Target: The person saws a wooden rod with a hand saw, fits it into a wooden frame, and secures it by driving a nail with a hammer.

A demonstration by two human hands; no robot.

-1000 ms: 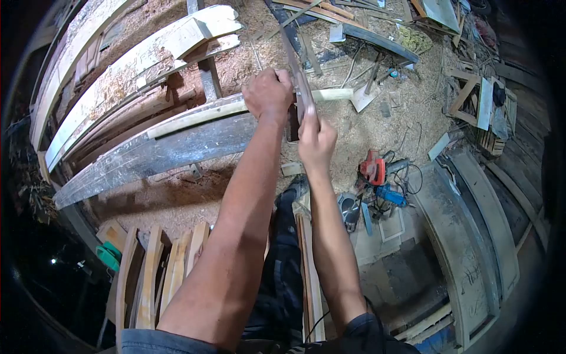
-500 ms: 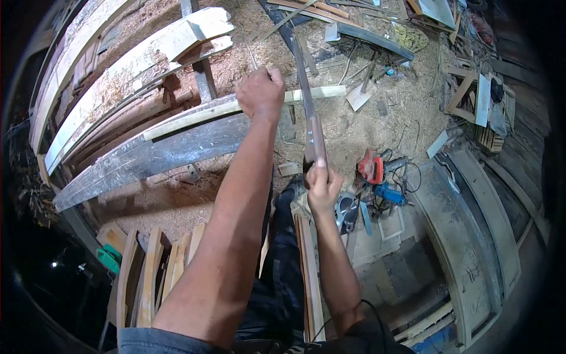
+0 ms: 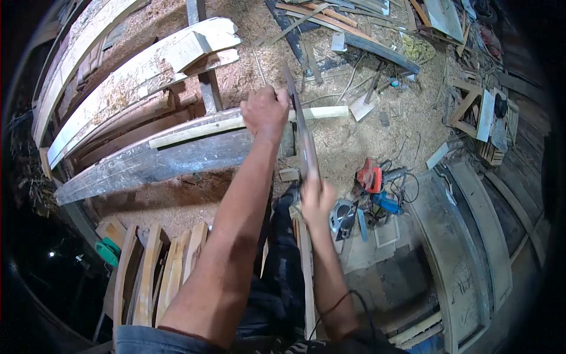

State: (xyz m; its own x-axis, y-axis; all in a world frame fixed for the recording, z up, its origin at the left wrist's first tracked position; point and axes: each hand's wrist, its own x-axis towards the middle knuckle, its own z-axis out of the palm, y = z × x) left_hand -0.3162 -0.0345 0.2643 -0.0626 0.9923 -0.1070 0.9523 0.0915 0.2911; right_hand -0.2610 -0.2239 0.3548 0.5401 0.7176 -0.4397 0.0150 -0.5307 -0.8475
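A long thin wooden strip (image 3: 327,112) lies across the thick curved plank (image 3: 194,147), its right end sticking out past it. My left hand (image 3: 266,110) is closed round the strip and holds it down near the plank's right end. Just right of that hand, a handsaw (image 3: 303,130) crosses the strip, its blade pointing away from me. My right hand (image 3: 318,197) grips the saw's handle and is blurred by motion. How deep the blade sits in the strip cannot be made out.
A red power tool (image 3: 369,176) and a blue one (image 3: 386,202) lie on the right with cables. Curved boards (image 3: 451,265) stand beyond them. Several wooden pieces (image 3: 153,265) stand at lower left. A pale curved plank (image 3: 118,88) rests upper left. Sawdust and offcuts cover the floor.
My right hand and the saw have pulled back toward me, so the blade's tip sits nearer the strip. My left hand stays on the strip. The whole view has shifted slightly.
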